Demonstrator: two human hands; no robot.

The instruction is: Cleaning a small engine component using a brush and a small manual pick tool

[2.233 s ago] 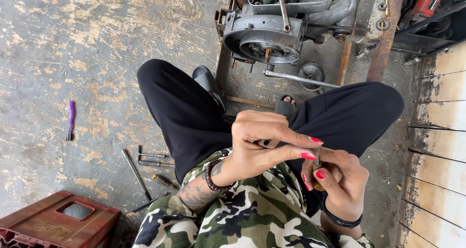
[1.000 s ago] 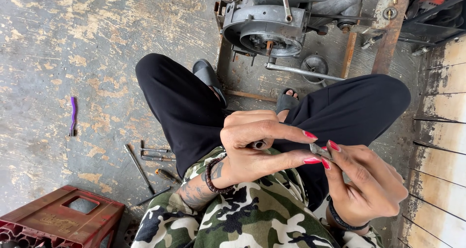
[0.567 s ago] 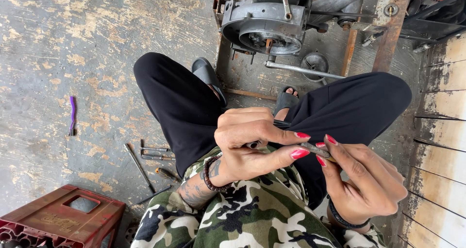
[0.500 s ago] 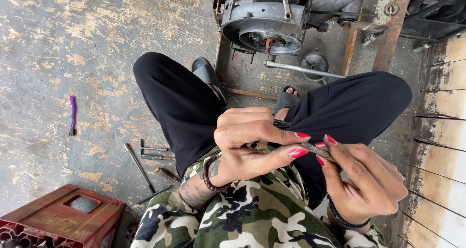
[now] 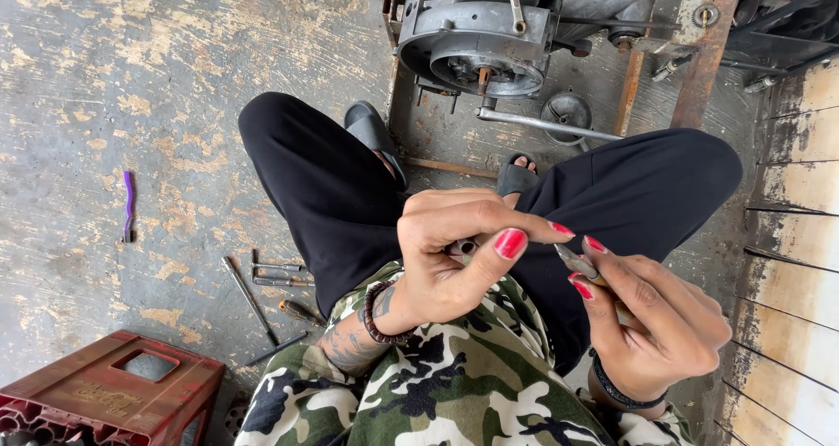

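Note:
My left hand [image 5: 459, 254] is curled in front of my chest, its fingers closed around a small grey metal part [image 5: 461, 248] that barely shows between them. My right hand [image 5: 660, 324] sits just to its right and pinches a thin metal tool [image 5: 578, 264] whose tip points toward the left hand. Both hands hover over my lap, above black trousers and a camouflage shirt. A grey engine [image 5: 502, 31] sits on the floor ahead of my knees.
A rusty metal frame [image 5: 699, 70] holds the engine, with a long steel bar [image 5: 542, 124] in front. Loose hand tools [image 5: 266, 289] lie on the worn concrete to my left, a purple object [image 5: 128, 203] farther left, a red plastic crate [image 5: 96, 398] at bottom left. Planks line the right edge.
My hands have stayed together over my lap; the right hand dropped lower and turned its fingers open around the thin tool, and the view shifted slightly.

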